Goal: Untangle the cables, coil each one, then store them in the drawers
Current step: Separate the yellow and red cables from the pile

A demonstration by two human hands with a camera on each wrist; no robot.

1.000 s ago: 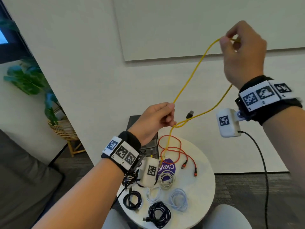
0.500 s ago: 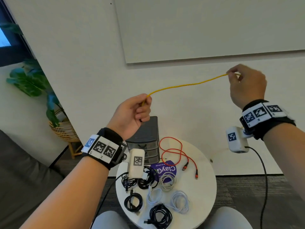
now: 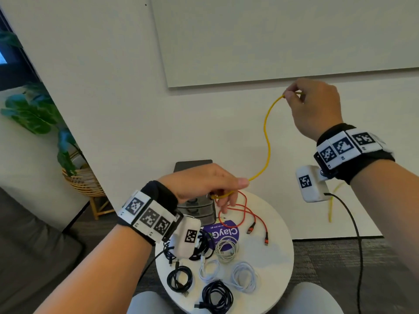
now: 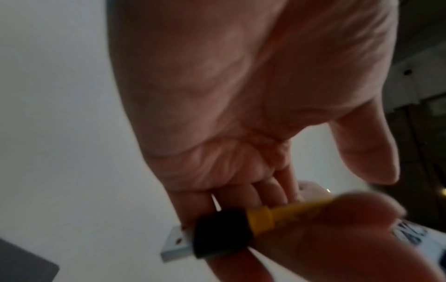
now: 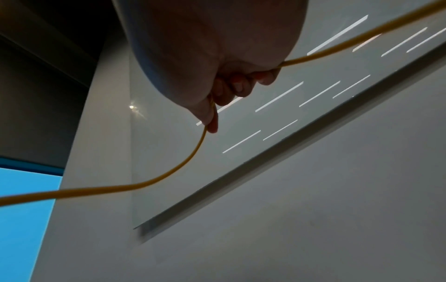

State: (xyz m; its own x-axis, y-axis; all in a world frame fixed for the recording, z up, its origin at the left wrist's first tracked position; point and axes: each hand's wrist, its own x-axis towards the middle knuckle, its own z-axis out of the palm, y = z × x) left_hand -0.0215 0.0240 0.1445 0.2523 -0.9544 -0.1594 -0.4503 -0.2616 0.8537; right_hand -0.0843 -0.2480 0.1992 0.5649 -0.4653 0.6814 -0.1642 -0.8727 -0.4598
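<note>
We hold the yellow cable [image 3: 267,141] up over the counter [image 3: 278,257]. Our left hand [image 3: 204,184] fingers pinch its plug end; our right hand [image 3: 317,107] fingers pinch it higher.

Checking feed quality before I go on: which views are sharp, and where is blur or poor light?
Head view: evenly lit, sharp on the yellow cable. Left wrist view: dim, left hand soft, nearest fingertip blurred. Right wrist view: right hand backlit, dark; cable sharp.

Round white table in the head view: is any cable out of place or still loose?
Yes: the orange-red cable sprawls uncoiled near the grey drawer unit, while the black and white cables nearby lie coiled. The thin yellow cable hangs between both hands, off the round white table.
</note>
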